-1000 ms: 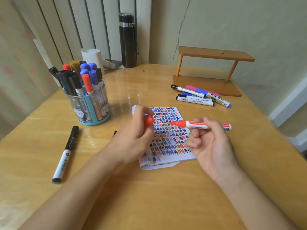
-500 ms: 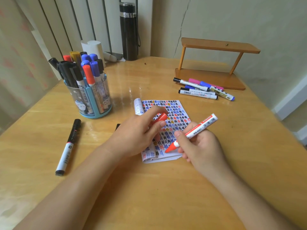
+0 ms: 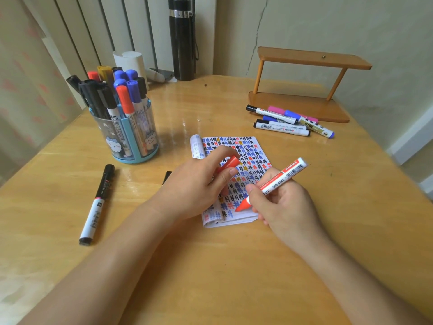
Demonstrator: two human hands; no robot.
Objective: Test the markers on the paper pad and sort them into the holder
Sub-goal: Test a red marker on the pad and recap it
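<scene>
- Gripping the red marker [image 3: 283, 175] in a writing hold, the right hand [image 3: 283, 207] sits over the pad's near right corner. Its thumb and fingers are curled round the barrel, and the forearm comes in from the table's near right.
- Red marker: uncapped and tilted, with the red tip down on the pad [image 3: 253, 146] close to its near edge. The back end points up toward the far right.
- Left hand [image 3: 196, 186]: palm down over the pad's left half, with the forearm angled in from the near left. Thumb and forefinger pinch the red cap [image 3: 230, 163], which sticks out past the fingertips above the page.
- Pad: mid-table [image 3: 210, 266], the page filled with rows of small black, blue, red and yellow marks. Its top sheets are rolled back along the left side.
- Holder [image 3: 131, 139]: toward the far left corner, packed with upright markers in black, blue, red and yellow.
- Black marker [image 3: 97, 204]: flat on the table near the left edge, on the near side of the holder.
- Pile [image 3: 288, 125] of loose markers: toward the far right, right at the front of a wooden shelf [image 3: 304, 106].
- Flask [image 3: 182, 41] and white roll [image 3: 131, 62]: at the far edge, against the wall.
</scene>
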